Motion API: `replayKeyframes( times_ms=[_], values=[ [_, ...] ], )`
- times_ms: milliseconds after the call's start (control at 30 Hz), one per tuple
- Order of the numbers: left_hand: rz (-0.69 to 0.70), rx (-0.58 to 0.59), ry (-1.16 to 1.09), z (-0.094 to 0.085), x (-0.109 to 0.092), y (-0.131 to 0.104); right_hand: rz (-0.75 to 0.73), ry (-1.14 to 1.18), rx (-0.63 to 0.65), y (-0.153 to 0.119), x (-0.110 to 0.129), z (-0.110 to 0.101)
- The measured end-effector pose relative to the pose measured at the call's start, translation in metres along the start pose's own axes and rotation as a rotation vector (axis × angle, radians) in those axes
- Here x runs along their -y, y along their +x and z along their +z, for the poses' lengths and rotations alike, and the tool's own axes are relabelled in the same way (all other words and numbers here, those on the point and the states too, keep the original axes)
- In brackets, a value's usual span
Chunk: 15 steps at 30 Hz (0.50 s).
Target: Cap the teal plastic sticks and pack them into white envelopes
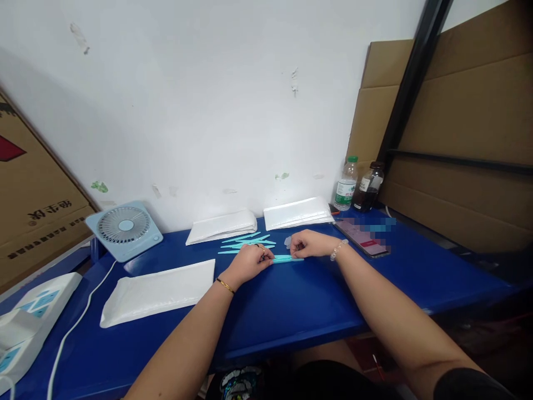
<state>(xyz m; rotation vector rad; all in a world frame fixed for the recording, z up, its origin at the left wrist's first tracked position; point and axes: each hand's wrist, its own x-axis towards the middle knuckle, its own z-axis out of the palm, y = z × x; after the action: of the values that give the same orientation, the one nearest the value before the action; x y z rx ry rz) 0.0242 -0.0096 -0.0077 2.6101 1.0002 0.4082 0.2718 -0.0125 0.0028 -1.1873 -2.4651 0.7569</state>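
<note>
Between my hands, low over the blue table (pixel 291 311), lie thin teal strips (pixel 287 259) in a small bundle. My left hand (pixel 252 261) pinches the bundle's left end. At its right end my right hand (pixel 306 244) has its fingers closed on the strips. Several loose teal strips (pixel 241 244) are spread behind my left hand. A small translucent piece (pixel 287 242) rests just left of my right hand; what it is cannot be made out.
White padded envelopes lie at the left (pixel 162 289), back middle (pixel 222 226) and back right (pixel 295 214). A blue fan (pixel 125 228) and power strip (pixel 41 311) stand left. At right are a phone (pixel 360 236), a water bottle (pixel 345 186) and a dark drink bottle (pixel 367 191).
</note>
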Motion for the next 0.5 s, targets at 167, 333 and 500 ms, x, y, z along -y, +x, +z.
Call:
replayKeyframes(
  times_ms=[167, 333, 500],
  values=[
    [-0.051, -0.101, 0.089, -0.007, 0.004, 0.001, -0.043, -0.056, -0.146, 0.005, 0.003, 0.003],
    [-0.14, -0.16, 0.099, -0.013, 0.006, 0.002, -0.063, -0.095, -0.238, 0.008, 0.009, 0.003],
    [-0.15, -0.13, 0.003, -0.01, 0.009, 0.002, -0.07, -0.039, -0.225, 0.008, 0.007, 0.003]
  ],
)
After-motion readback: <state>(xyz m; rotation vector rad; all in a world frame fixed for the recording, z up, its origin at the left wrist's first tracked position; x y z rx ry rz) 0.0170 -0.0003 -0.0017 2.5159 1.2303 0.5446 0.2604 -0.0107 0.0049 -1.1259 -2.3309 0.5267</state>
